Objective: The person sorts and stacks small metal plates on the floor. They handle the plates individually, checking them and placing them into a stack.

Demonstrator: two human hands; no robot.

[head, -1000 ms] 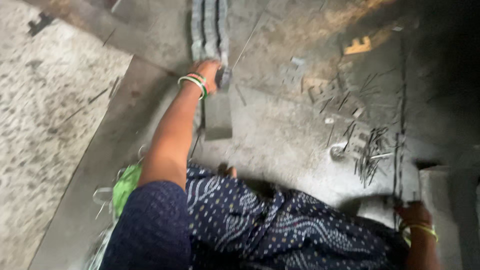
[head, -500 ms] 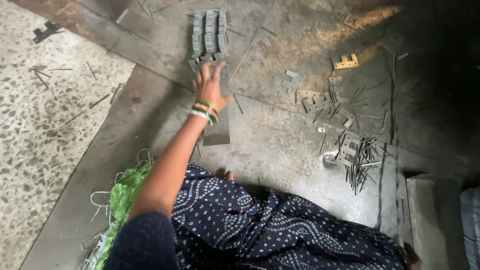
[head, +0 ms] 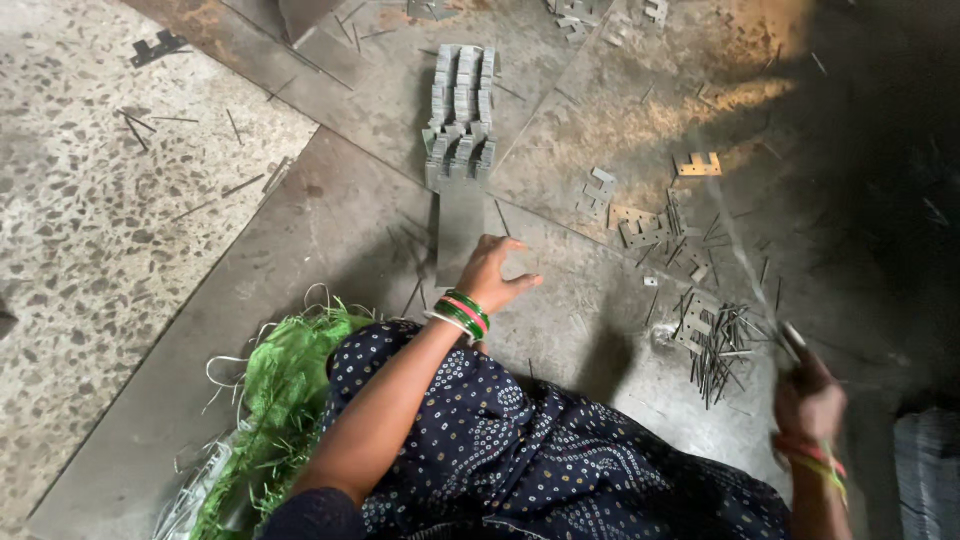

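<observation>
My left hand (head: 495, 275), with green and red bangles at the wrist, hovers with loosely spread fingers and holds nothing. It is just right of a flat grey metal plate (head: 457, 235) lying on the floor. Beyond the plate stand rows of stacked grey hinge pieces (head: 460, 110). At the lower right, my right hand (head: 805, 395) is closed on a thin metal rod (head: 745, 265), which is blurred and slants up to the left. A pile of short metal pins (head: 715, 350) lies just left of that hand.
Loose hinge plates (head: 640, 225) and an orange-lit one (head: 698, 165) are scattered on the metal floor sheet. A green fibrous bundle (head: 280, 400) lies by my left knee. Speckled stone floor (head: 100, 220) runs along the left, strewn with pins. My dark dotted clothing fills the bottom.
My left hand has drawn back from the stacked hinge pieces toward my body. My right hand has risen into view with the thin rod.
</observation>
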